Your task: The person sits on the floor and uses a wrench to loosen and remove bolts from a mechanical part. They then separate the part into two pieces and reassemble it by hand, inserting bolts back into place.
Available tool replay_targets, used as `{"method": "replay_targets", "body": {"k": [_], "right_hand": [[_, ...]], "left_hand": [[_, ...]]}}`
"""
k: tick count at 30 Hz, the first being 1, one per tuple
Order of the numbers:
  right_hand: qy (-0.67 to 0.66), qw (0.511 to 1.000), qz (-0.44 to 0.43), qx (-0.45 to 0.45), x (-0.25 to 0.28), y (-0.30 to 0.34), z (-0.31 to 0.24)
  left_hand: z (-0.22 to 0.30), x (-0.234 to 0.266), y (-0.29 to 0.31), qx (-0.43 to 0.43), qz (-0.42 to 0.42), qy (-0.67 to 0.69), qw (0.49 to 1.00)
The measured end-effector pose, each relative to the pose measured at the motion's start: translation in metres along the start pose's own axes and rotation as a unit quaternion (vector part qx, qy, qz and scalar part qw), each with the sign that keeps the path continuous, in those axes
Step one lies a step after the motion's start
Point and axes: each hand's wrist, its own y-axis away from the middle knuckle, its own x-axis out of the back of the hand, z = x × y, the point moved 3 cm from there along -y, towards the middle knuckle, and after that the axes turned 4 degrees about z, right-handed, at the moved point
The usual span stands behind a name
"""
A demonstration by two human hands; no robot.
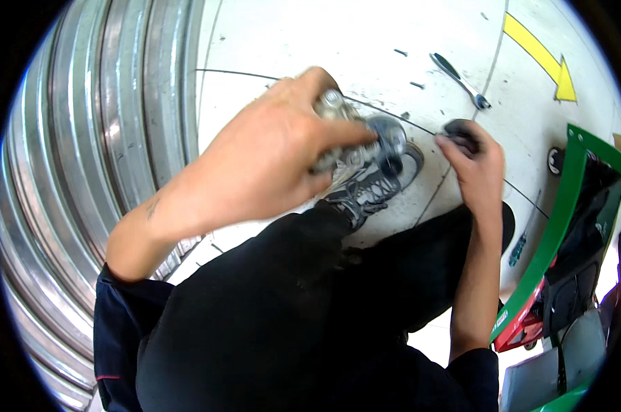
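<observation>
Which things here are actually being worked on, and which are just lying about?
In hand:
- shiny round metal part, gripped by left hand
- small dark round piece, pinched by right hand

Lying about:
- silver wrench on pale floor
- loose dark screws

A ribbed metal shutter [104,158] curves along the left beside the pale concrete floor [310,34]. A wrench [459,79] and small screws [400,52] lie near a yellow painted arrow [540,55]. A green-framed cart [561,226] stands at right.

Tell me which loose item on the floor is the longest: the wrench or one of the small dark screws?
The wrench, lying slantwise near the yellow arrow. It is long, with a dark handle and a metal head; the screws left of it are short dark bits.
</observation>
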Motion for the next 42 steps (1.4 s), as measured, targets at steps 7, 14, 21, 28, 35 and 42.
{"method": "replay_targets", "body": {"k": [7,14,21,28,35,42], "right_hand": [[-0.211,0.970,0.116,-0.033,0.017,0.064,0.003],[-0.412,0.873,0.217,-0.145,-0.025,0.076,0.049],[-0.186,0.948,0.256,-0.040,0.037,0.118,-0.015],[0.208,0.952,0.158,0.161,0.024,0.145,-0.063],[0.283,0.938,0.130,0.150,0.012,0.133,-0.063],[0.274,0.941,0.121,0.154,0.012,0.127,-0.062]], "left_hand": [[0.060,-0.022,-0.027,-0.059,-0.133,0.107,0.984],[0.063,-0.055,-0.027,-0.037,-0.111,0.046,0.992],[0.068,-0.067,-0.021,-0.132,-0.068,0.027,0.989],[0.076,-0.077,-0.029,-0.140,-0.061,0.010,0.988],[0.073,-0.079,-0.025,-0.149,-0.010,0.003,0.989],[0.071,-0.077,-0.025,-0.142,-0.017,0.005,0.990]]}}
